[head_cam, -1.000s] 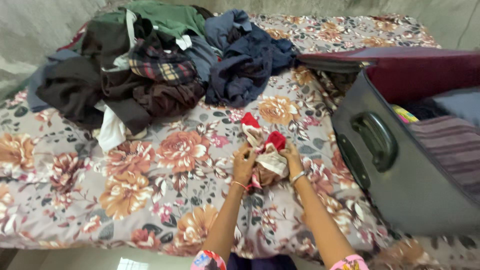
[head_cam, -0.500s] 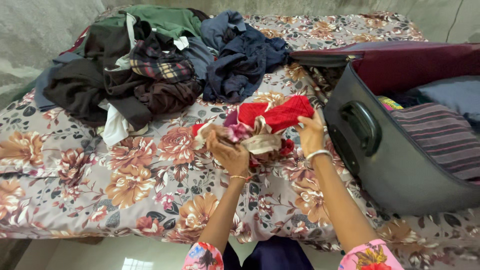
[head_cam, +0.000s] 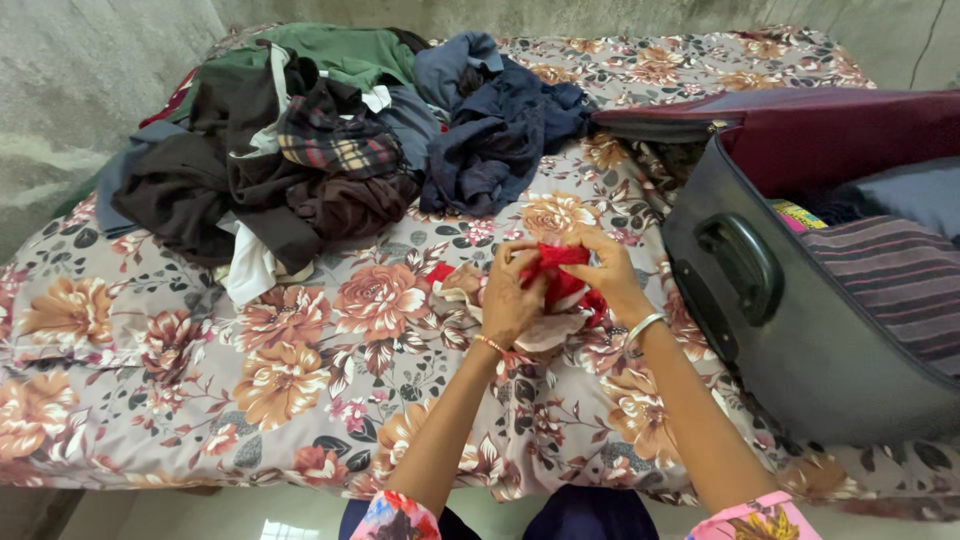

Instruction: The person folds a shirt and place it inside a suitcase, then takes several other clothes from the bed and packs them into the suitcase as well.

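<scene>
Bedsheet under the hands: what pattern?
Grey bedsheet with large peach and pink flowers, clearest in the head view.

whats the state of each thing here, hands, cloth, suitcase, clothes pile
left hand: closed on the red cloth
right hand: closed on the red cloth
red cloth: bunched between both hands, above the bedsheet
suitcase: open, lid up, folded clothes inside
clothes pile: loose, unfolded, heaped on the bedsheet

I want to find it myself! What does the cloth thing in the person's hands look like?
On the bed's flowered sheet, look just left of the open grey suitcase. There the left hand and right hand bunch up a small red and cream cloth between them. It is the only bright red piece, far from the dark clothes pile at the back.
</scene>
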